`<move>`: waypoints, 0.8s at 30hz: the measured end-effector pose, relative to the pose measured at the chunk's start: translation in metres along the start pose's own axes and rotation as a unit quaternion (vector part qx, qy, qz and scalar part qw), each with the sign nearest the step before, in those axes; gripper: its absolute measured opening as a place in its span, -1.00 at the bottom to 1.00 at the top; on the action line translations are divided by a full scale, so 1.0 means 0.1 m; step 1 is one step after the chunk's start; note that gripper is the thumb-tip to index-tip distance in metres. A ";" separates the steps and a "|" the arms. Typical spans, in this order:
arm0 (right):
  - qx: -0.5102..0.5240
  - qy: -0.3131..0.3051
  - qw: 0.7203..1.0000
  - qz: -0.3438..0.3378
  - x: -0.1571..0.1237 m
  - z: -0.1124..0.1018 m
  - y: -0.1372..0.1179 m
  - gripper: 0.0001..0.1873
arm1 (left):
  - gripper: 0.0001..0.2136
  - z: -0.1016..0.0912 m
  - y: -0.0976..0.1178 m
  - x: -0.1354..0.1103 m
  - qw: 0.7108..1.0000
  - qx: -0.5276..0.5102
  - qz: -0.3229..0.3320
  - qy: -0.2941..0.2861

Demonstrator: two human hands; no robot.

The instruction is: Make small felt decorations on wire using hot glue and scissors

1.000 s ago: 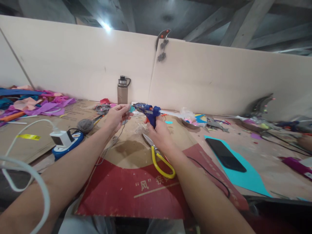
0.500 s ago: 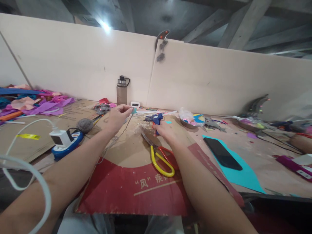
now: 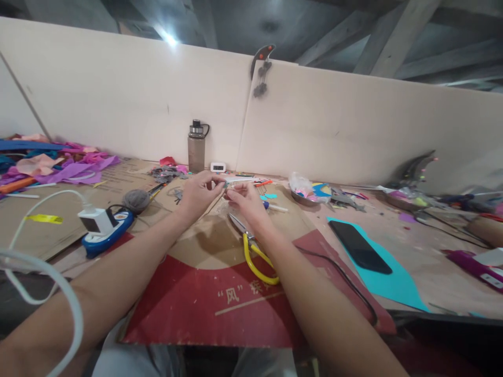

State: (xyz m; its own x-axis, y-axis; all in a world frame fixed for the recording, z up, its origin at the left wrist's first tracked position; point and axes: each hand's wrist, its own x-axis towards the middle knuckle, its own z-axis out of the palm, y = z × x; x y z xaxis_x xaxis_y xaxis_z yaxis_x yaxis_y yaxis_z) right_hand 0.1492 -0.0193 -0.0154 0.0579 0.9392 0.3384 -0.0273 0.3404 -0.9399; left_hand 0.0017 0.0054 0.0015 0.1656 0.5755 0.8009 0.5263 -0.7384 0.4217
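My left hand (image 3: 198,195) pinches a small teal paper piece (image 3: 225,185) over the middle of the cardboard. Right beside it is my right hand (image 3: 247,204), its fingertips drawn together close to the paper; whatever they hold is too small to make out. Behind my right hand lies the glue gun (image 3: 266,205), mostly hidden, with a white glue stick (image 3: 278,208) sticking out. Scissors with yellow handles (image 3: 257,264) rest under my right wrist, partly covered. Small teal paper scraps (image 3: 269,196) lie beyond my right hand.
A grey yarn ball (image 3: 136,200) and a blue power strip (image 3: 106,235) with a white charger stand left. A bottle (image 3: 196,146) is at the back wall. To the right, a black phone (image 3: 359,246) lies on turquoise paper (image 3: 404,288). A black cord (image 3: 349,275) crosses the cardboard's right side.
My right hand has let go of the blue glue gun, which now lies on the table, and has moved left to meet my left hand. The left hand moved slightly right with the teal paper.
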 end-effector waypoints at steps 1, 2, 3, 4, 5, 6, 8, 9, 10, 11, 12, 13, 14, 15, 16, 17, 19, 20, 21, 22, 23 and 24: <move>0.063 -0.016 0.998 0.020 -0.02 0.06 -0.01 -0.64 | -0.87 0.00 0.01 0.00 1.000 0.005 0.004 0.003; 0.109 -0.026 0.993 0.035 -0.03 0.10 -0.02 -0.60 | -0.88 0.00 0.03 -0.01 1.000 0.005 0.002 0.003; 0.141 -0.033 0.988 0.047 -0.04 0.13 -0.02 -0.58 | -0.88 0.00 0.04 -0.01 1.000 0.001 -0.004 0.001; 0.156 -0.035 0.986 0.053 -0.04 0.14 -0.03 -0.58 | -0.89 0.00 0.05 -0.01 1.000 -0.007 -0.012 -0.003; 0.159 -0.033 0.985 0.053 -0.04 0.14 -0.02 -0.60 | -0.89 0.01 0.06 -0.02 1.000 -0.015 -0.023 -0.007; 0.150 -0.026 0.987 0.047 -0.03 0.13 -0.01 -0.64 | -0.89 0.01 0.07 -0.02 0.999 -0.022 -0.034 -0.010; 0.100 -0.004 0.995 0.020 -0.01 0.10 0.03 -0.74 | -0.88 0.03 0.07 -0.04 0.997 -0.038 -0.061 -0.020; 0.066 0.010 0.998 0.002 0.01 0.09 0.05 -0.79 | -0.87 0.05 0.08 -0.04 0.995 -0.055 -0.079 -0.029; 0.028 0.023 0.999 -0.017 0.02 0.07 0.07 -0.83 | -0.86 0.06 0.07 -0.05 0.991 -0.081 -0.099 -0.042; -0.009 0.034 0.999 -0.035 0.04 0.05 0.09 -0.86 | -0.84 0.08 0.07 -0.05 0.985 -0.115 -0.117 -0.057; -0.040 0.042 0.997 -0.051 0.05 0.03 0.10 -0.87 | -0.83 0.10 0.07 -0.06 0.977 -0.152 -0.133 -0.072; -0.063 0.048 0.995 -0.064 0.06 0.01 0.11 -0.88 | -0.82 0.12 0.07 -0.06 0.968 -0.188 -0.146 -0.086; -0.078 0.055 0.993 -0.074 0.06 -0.01 0.11 -0.88 | -0.82 0.13 0.06 -0.06 0.959 -0.217 -0.155 -0.097; -0.088 0.060 0.991 -0.080 0.07 -0.02 0.10 -0.88 | -0.82 0.14 0.06 -0.07 0.952 -0.238 -0.162 -0.105; -0.094 0.064 0.990 -0.083 0.06 -0.03 0.09 -0.87 | -0.83 0.15 0.06 -0.07 0.947 -0.250 -0.167 -0.111; -0.098 0.068 0.989 -0.084 0.06 -0.04 0.08 -0.87 | -0.83 0.15 0.07 -0.07 0.944 -0.258 -0.172 -0.116; -0.109 0.074 0.988 -0.084 0.05 -0.06 0.07 -0.87 | -0.83 0.15 0.08 -0.07 0.939 -0.268 -0.176 -0.125; -0.115 0.076 0.987 -0.084 0.04 -0.06 0.06 -0.87 | -0.83 0.14 0.09 -0.07 0.938 -0.270 -0.176 -0.129; -0.122 0.077 0.986 -0.086 0.04 -0.07 0.05 -0.87 | -0.82 0.14 0.10 -0.07 0.937 -0.270 -0.176 -0.132; -0.130 0.079 0.984 -0.088 0.03 -0.07 0.05 -0.88 | -0.81 0.13 0.11 -0.06 0.938 -0.267 -0.177 -0.133; -0.138 0.079 0.983 -0.091 0.03 -0.06 0.04 -0.89 | -0.81 0.12 0.11 -0.06 0.939 -0.262 -0.179 -0.132; -0.146 0.079 0.982 -0.094 0.02 -0.06 0.04 -0.90 | -0.81 0.12 0.12 -0.06 0.941 -0.255 -0.182 -0.130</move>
State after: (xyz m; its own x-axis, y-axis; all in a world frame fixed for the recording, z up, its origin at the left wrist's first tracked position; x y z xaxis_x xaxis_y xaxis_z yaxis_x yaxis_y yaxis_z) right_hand 0.1554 -0.0166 -0.0183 0.1897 0.8348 0.5169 0.2850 0.4570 -0.8426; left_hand 0.0166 -0.0031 -0.0035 0.2857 0.8402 0.4609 0.1297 -0.5104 0.8501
